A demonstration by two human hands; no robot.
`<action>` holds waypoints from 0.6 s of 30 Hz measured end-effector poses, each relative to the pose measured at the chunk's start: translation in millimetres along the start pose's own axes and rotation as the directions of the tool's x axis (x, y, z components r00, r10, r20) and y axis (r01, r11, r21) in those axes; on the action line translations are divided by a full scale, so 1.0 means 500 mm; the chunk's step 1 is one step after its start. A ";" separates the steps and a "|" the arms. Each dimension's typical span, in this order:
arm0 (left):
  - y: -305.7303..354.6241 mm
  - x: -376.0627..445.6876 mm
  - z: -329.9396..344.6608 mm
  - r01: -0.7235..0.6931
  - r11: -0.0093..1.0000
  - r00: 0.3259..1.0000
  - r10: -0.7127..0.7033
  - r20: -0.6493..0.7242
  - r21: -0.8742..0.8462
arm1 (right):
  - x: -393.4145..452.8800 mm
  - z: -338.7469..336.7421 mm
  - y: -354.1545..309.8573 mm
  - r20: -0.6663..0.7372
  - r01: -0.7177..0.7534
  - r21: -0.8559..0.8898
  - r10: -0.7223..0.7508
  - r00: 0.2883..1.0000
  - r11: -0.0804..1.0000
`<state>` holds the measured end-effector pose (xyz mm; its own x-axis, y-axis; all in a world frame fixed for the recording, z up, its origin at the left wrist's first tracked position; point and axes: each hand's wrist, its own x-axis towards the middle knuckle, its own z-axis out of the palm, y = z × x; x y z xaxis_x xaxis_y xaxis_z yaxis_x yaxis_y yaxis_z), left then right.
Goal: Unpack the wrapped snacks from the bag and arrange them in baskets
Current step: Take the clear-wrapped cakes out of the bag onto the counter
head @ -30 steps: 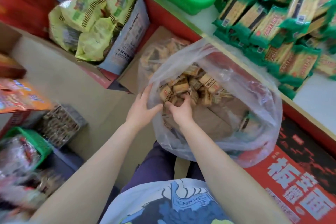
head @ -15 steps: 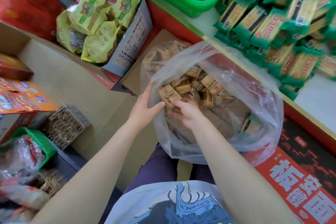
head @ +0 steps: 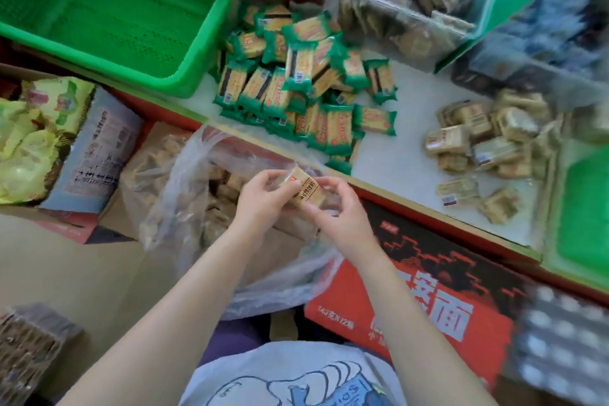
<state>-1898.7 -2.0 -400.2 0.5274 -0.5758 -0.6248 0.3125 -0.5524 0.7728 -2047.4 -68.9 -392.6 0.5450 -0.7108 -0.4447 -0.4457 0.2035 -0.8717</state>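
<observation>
A clear plastic bag [head: 184, 194] full of tan wrapped snacks stands on the floor below the counter edge. Above its mouth, my left hand [head: 260, 201] and my right hand [head: 339, 214] both hold a small stack of tan wrapped snacks [head: 308, 189] between their fingertips. An empty green basket [head: 108, 10] sits on the counter at upper left. A pile of tan snacks [head: 478, 142] lies on the counter at right, and a heap of green-wrapped snacks [head: 306, 86] lies in the middle.
A red noodle carton [head: 428, 306] stands under my right arm. A box of yellow-green packets [head: 36, 138] is at left. Clear tubs of biscuits [head: 405, 0] fill the back. A second green basket [head: 580, 224] shows at the right edge, an egg tray [head: 566, 346] at lower right.
Both hands have come up out of the bag holding tan snacks between them. The view has swung up and right, showing the counter, the snack piles and the baskets.
</observation>
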 end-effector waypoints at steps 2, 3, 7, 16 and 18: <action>0.020 0.002 0.097 -0.033 0.997 0.999 0.031 0.034 0.066 | -0.024 -0.086 0.012 -0.081 0.136 -0.285 -0.165 0.983 0.949; 0.031 -0.003 0.151 -0.048 0.996 0.996 0.042 0.077 0.074 | -0.035 -0.128 0.024 -0.100 0.172 -0.384 -0.226 0.969 0.907; 0.037 -0.006 0.344 -0.062 0.996 0.970 0.047 0.239 0.056 | -0.054 -0.301 0.091 -0.271 -0.041 -0.489 -0.107 0.957 0.872; -0.101 0.037 0.402 -0.422 0.248 0.904 0.193 0.383 0.872 | 0.025 -0.525 0.182 -0.621 -0.399 -0.639 -0.134 0.773 0.657; -0.107 0.033 0.398 -0.440 0.223 0.896 0.175 0.408 0.870 | 0.030 -0.522 0.207 -0.550 -0.412 -0.685 -0.057 0.833 0.601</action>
<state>-2064.2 -102.0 -473.7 0.2044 -0.8588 -0.4698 -0.8497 -0.3940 0.3505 -2270.7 -234.4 -435.8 0.0885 -0.9743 -0.2073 -0.9788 -0.0465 -0.1995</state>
